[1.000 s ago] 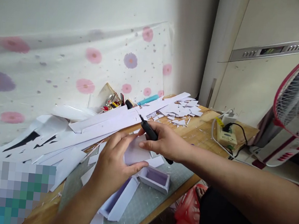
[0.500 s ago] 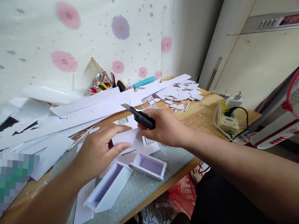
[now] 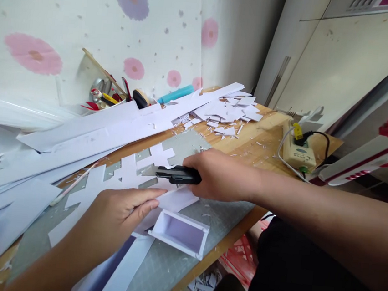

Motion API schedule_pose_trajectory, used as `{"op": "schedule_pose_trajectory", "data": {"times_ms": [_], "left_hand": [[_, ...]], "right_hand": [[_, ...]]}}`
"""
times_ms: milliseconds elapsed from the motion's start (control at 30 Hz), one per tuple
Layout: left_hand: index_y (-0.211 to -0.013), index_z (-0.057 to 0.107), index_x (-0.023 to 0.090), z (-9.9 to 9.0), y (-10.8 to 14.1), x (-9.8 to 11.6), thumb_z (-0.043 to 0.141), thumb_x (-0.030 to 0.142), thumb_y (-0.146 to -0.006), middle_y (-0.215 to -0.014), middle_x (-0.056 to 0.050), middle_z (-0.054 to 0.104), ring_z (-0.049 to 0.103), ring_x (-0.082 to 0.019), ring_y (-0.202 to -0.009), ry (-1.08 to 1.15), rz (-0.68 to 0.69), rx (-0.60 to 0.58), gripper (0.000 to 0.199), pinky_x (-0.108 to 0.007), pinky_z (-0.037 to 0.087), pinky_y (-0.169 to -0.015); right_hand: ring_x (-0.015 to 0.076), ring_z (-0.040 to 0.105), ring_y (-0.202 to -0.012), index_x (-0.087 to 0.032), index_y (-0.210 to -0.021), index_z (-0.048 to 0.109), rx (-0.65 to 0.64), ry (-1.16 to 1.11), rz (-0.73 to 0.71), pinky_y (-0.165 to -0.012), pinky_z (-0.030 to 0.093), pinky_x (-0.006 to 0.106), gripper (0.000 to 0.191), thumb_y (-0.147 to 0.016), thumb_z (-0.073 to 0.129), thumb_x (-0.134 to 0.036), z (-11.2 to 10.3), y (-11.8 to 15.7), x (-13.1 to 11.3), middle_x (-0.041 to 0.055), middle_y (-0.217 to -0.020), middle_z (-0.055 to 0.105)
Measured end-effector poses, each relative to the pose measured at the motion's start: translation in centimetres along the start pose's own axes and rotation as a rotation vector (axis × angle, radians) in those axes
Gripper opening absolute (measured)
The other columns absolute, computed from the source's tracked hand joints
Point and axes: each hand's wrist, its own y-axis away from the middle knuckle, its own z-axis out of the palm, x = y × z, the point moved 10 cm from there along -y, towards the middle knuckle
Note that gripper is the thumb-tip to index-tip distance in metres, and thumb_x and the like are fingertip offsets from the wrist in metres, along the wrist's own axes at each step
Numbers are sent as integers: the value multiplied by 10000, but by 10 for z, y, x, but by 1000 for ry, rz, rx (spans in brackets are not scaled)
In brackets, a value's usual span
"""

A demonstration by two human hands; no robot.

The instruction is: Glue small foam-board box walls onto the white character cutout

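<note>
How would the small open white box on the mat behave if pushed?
The small white box would probably slide rather than roll, given its flat sides. Its thin walls suggest it's light and perhaps easily crushed.

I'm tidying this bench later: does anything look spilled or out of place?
Yes, the scraps: a loose heap of white offcuts sprawls over the bare wooden tabletop, beyond the cutting mat, and more scraps show below the table's front edge, looking untidy.

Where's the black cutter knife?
In the head view, the black cutter knife is near the middle, in the person's right hand, beyond the small open white box.
</note>
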Motion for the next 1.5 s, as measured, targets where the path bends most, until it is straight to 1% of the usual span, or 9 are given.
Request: {"op": "schedule_pose_trajectory", "data": {"times_ms": [167,300,433,700,833,967,1133,1267,1500], "left_hand": [[-1087,776,392,10,0,2,563,491,-897,-1099,49,774,758,-220,-994,43,-7,-72,302,-303,579,-918],[-1107,762,421,11,0,1,557,488,-899,-1118,65,760,754,-221,-1000,47,9,-83,299,-287,572,-898],[-1108,764,422,12,0,1,556,487,-899,-1114,64,757,755,-233,-986,47,25,-93,302,-271,574,-870],[-1071,776,441,7,-1,9,587,450,-897,-1036,106,777,771,-144,-887,1,98,-51,256,-110,510,-845],[-1044,780,456,4,1,10,601,454,-888,-968,126,787,776,-130,-818,-15,126,-25,238,-83,514,-803],[-1061,768,474,3,0,9,608,436,-889,-978,139,783,774,-119,-821,-19,115,-18,238,-71,502,-813],[-1053,775,459,3,0,9,599,443,-892,-982,129,786,776,-128,-826,-7,122,-19,239,-87,513,-820],[-1053,782,436,6,-1,10,610,432,-885,-997,114,789,779,-143,-832,-31,120,-54,240,-119,541,-817],[-1081,786,370,12,0,6,566,455,-903,-1101,57,778,761,-188,-982,-14,34,-127,296,-203,575,-863]], "right_hand": [[118,480,-563,-181,-811,695,-58,49,9,-535,292,250,114,-734,619,-147,2,6,4,14,-702,674],[130,492,-594,-193,-833,700,-62,62,25,-539,303,253,128,-741,624,-148,3,8,8,21,-743,691],[129,490,-589,-198,-845,705,-61,55,12,-535,303,253,134,-746,635,-142,3,10,8,15,-727,681],[139,498,-560,-208,-840,724,-33,20,15,-518,307,256,144,-738,653,-134,2,10,12,11,-664,666],[139,502,-553,-207,-826,726,-35,-4,17,-514,317,255,126,-740,672,-133,3,8,14,6,-656,668],[140,521,-572,-195,-842,734,-44,-6,0,-530,329,256,107,-766,679,-145,2,7,13,18,-696,696],[130,509,-563,-190,-849,732,-60,-10,-12,-529,331,249,105,-774,671,-148,2,7,12,16,-705,699],[118,482,-550,-187,-831,722,-70,-8,-23,-528,333,240,93,-773,662,-145,2,7,10,8,-686,683],[116,484,-561,-180,-842,717,-81,-5,-7,-535,326,242,126,-753,633,-149,3,9,11,12,-708,687]]}}
